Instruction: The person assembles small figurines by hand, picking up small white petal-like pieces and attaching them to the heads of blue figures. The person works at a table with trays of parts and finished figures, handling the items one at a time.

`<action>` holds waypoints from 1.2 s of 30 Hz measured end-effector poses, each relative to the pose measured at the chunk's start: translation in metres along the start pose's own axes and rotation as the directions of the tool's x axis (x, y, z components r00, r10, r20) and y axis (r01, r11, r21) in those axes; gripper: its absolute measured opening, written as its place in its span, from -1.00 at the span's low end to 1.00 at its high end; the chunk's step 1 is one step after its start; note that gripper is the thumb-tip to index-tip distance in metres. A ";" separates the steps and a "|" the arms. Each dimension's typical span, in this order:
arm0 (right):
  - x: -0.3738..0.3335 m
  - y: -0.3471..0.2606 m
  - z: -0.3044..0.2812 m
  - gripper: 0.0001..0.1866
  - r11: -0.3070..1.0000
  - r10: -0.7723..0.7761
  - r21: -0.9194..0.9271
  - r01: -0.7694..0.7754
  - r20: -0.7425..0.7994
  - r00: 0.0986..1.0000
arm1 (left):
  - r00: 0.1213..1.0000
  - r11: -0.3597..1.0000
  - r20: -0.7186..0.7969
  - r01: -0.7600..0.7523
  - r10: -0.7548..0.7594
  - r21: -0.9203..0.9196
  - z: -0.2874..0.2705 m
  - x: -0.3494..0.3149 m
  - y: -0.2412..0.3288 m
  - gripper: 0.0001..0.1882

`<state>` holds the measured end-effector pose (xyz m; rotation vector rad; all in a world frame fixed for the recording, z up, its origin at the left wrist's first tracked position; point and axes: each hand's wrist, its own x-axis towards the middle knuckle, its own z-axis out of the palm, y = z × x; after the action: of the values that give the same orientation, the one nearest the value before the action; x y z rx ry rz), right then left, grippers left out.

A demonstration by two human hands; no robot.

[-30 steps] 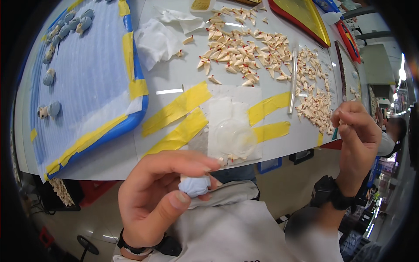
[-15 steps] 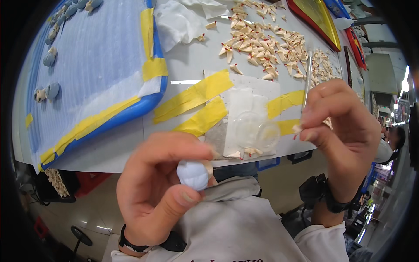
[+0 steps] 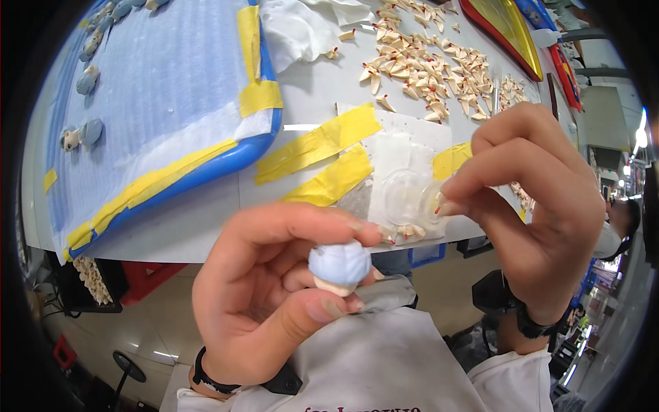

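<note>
My left hand is closed round a small figurine head, with ridged pale-blue hair on top and a cream part below. Its fingertips and thumb grip the head in front of my apron. To the right, my right hand pinches a tiny cream piece with a red tip between thumb and forefinger. That pinch is over the clear round plastic dishes at the table's near edge. A few more red-tipped cream pieces lie just below the dishes.
A blue-rimmed tray lined with bluish sheeting fills the left, with several small blue-and-cream figurine parts along its far side. Many red-tipped cream pieces lie scattered beyond the yellow tape. A white cloth lies behind.
My left hand has moved right and turned the figurine head, so its cream underside now shows. My right hand has come left and inward with the small piece, closer to the head.
</note>
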<state>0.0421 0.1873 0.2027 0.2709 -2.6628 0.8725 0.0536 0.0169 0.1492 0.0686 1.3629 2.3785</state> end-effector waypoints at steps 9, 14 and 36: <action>-0.028 0.009 -0.032 -0.68 0.882 0.204 0.402 -0.247 0.148 0.968 | 0.959 0.968 0.201 -0.223 0.198 0.114 -0.006 0.004 -0.009 -0.65; -0.041 0.000 -0.029 -0.66 0.850 0.171 0.460 -0.256 0.220 0.961 | 0.944 0.961 0.288 -0.215 0.159 0.174 -0.003 0.005 -0.004 -0.63; -0.024 0.004 -0.019 -0.80 0.949 0.028 0.311 -0.058 0.101 0.995 | 0.882 0.718 0.333 -0.467 0.334 0.516 -0.009 0.001 -0.004 -0.64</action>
<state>0.0679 0.2042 0.2060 0.3374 -2.6146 1.3306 0.0518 0.0117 0.1410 0.8614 2.0844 2.0607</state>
